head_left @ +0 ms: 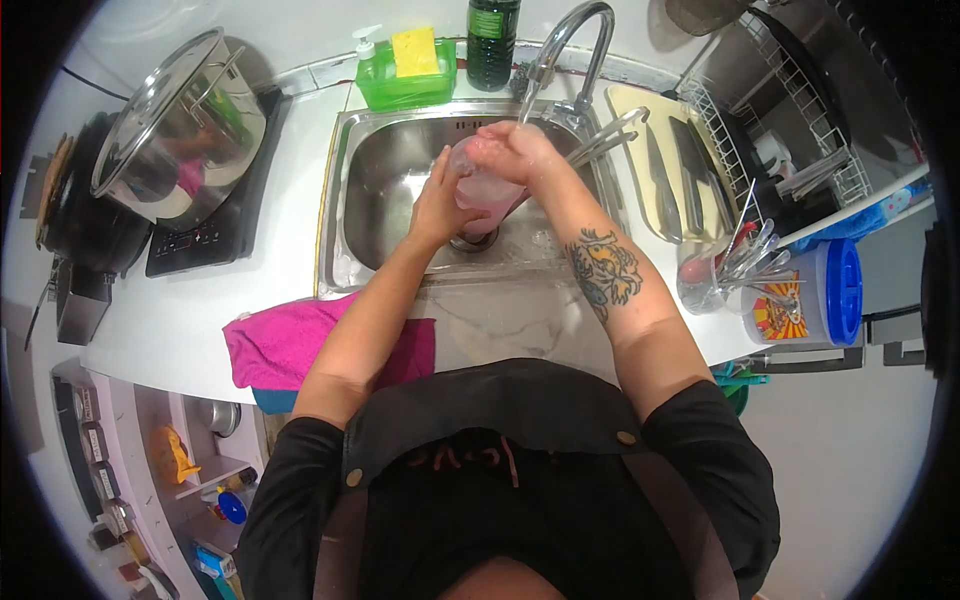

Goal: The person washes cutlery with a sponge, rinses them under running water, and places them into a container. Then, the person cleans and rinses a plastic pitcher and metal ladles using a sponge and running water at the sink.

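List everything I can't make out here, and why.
All in the head view:
- Pink container: full shape, hidden by the left hand and right hand.
- Drain: partly behind the container.
- Dark bottle: top cut off by the upper edge; small print too small.
- Pink cloth: middle under the left forearm.

This is a kitchen. A steel sink point(375, 190) with a running tap point(570, 45) is set in the worktop point(290, 200), with a hob point(205, 235) and pot point(185, 130) towards ten o'clock.
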Motion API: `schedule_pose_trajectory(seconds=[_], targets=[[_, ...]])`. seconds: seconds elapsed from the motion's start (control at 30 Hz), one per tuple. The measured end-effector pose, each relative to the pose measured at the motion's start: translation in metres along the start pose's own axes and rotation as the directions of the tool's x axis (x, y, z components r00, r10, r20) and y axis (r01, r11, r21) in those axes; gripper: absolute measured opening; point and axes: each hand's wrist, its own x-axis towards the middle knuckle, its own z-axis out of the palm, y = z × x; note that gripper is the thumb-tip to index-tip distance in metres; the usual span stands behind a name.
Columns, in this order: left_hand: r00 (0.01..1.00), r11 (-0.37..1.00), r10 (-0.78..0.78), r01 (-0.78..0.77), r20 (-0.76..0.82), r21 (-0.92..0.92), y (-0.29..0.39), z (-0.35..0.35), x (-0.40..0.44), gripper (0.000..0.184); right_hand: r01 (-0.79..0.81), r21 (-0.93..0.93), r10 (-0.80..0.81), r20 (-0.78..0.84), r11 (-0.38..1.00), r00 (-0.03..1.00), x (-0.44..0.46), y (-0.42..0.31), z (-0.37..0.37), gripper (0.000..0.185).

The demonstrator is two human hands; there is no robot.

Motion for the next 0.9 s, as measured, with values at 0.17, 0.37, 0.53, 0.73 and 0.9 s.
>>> schedule_pose_trajectory(seconds=[0.17, 0.37, 0.53, 0.73, 0.9], targets=[[1.0, 0.997, -0.015, 0.014, 0.02, 0.078, -0.005, 0.002, 0.0, 0.059, 0.249, -0.969, -0.682, 0.185, -0.004, 0.708, -0.004, -0.008, -0.028, 0.034], [0.997, 0.962, 0.072, -0.063, 0.026, -0.265, -0.02, 0.002, 0.009, 0.063, -0.072, -0.996, -0.547, -0.033, -0.05, 0.837, 0.005, 0.018, -0.071, 0.036], [0.837, 0.54, -0.525, 0.465, 0.151, -0.701, -0.05, -0.028, 0.015, 0.055, 0.015, -0.963, -0.537, -0.138, 0.271, 0.832, -0.03, 0.01, -0.039, 0.036], [0.558, 0.1, -0.556, 0.781, 0.616, -0.617, -0.046, -0.036, 0.014, 0.066, -0.002, -0.694, -0.266, -0.279, 0.72, 0.923, -0.035, 0.021, -0.044, 0.036], [0.758, 0.011, -0.355, 0.589, 0.548, -0.808, -0.041, -0.063, 0.009, 0.063, -0.036, -0.386, 0.027, -0.028, 0.922, 0.999, -0.019, 0.04, -0.09, 0.019]])
